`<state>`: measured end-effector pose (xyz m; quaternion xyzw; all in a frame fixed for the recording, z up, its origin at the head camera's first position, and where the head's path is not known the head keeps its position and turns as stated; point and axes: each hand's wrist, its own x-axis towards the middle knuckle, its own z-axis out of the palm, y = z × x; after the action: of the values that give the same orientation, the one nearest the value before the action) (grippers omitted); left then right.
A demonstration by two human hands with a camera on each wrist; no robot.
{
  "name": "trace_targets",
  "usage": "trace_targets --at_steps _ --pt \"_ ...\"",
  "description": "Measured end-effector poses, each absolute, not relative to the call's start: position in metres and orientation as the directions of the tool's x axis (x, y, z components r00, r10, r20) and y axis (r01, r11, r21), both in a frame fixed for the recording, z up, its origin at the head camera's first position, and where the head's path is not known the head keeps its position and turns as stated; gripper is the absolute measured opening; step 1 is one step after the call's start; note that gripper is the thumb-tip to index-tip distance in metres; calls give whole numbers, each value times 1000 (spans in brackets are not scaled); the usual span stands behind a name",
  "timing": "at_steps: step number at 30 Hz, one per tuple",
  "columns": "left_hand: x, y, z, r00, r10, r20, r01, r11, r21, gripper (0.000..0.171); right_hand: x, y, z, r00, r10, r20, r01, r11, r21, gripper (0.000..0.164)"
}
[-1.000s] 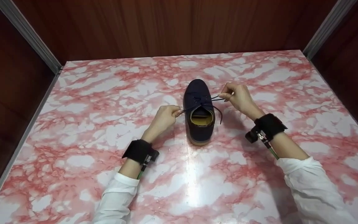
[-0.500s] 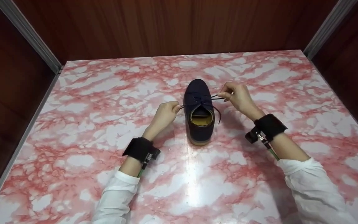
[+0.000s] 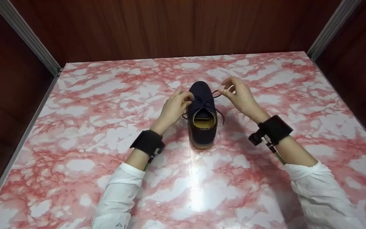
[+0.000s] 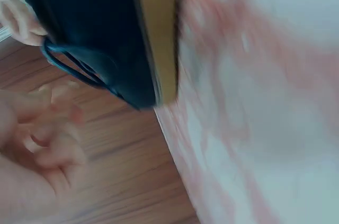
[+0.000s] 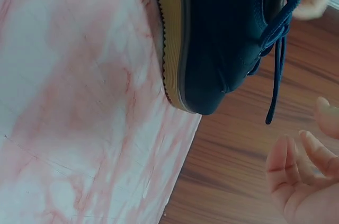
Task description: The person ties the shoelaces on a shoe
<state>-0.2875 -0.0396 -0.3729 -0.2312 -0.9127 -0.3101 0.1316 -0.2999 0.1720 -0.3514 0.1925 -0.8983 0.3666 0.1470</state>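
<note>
A dark navy lace-up shoe [image 3: 202,92] with a tan sole and yellow lining stands upright, toe away from me. Its lace [image 5: 274,36] is gathered over the tongue. Dark strands stick out on both sides, a small loop at the left and a loose end at the lower right. My left hand [image 3: 176,106] is beside the shoe's left side, its fingertips overlapping the eyelets, loosely curled and blurred in the left wrist view. Right of the toe, my right hand [image 3: 241,97] has thumb and fingers spread apart; a lace strand hangs close by its fingertips, not gripped.
The table [image 3: 75,165] has a red and white marbled top. Brown wood-grain panels [image 3: 183,28] enclose its back and sides, with grey metal posts [image 3: 332,28] in the back corners. Black straps [image 3: 148,143] with small cameras sit on both wrists.
My left hand has let go of its lace and moved forward and right, onto the shoe's edge. My right hand has opened and risen slightly, its pinched lace strands released. The shoe stays put.
</note>
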Motion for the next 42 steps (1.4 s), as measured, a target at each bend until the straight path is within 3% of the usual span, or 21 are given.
trace_targets --at_steps 5,15,24,33,38,42 --pt "-300 -32 -371 -724 527 444 689 554 467 30 -299 172 -355 -901 -227 370 -416 694 -588 23" --pt "-312 -26 -372 -676 640 365 730 511 455 24 -296 174 -357 -922 -209 325 -372 709 -599 18" --pt "-312 -25 -374 -728 575 373 682 551 480 16 -288 156 -355 -937 -245 248 -347 727 -592 24" --pt "-312 -27 -374 -753 527 394 657 634 408 24 -287 135 -345 -942 -296 158 -331 741 -584 35" --pt "-311 -28 -376 -779 517 355 625 587 515 26 -287 130 -339 -937 -337 87 -325 759 -564 36" --pt "-310 -28 -377 -794 503 342 598 544 588 20 -287 132 -336 -925 -379 36 -335 765 -550 25"
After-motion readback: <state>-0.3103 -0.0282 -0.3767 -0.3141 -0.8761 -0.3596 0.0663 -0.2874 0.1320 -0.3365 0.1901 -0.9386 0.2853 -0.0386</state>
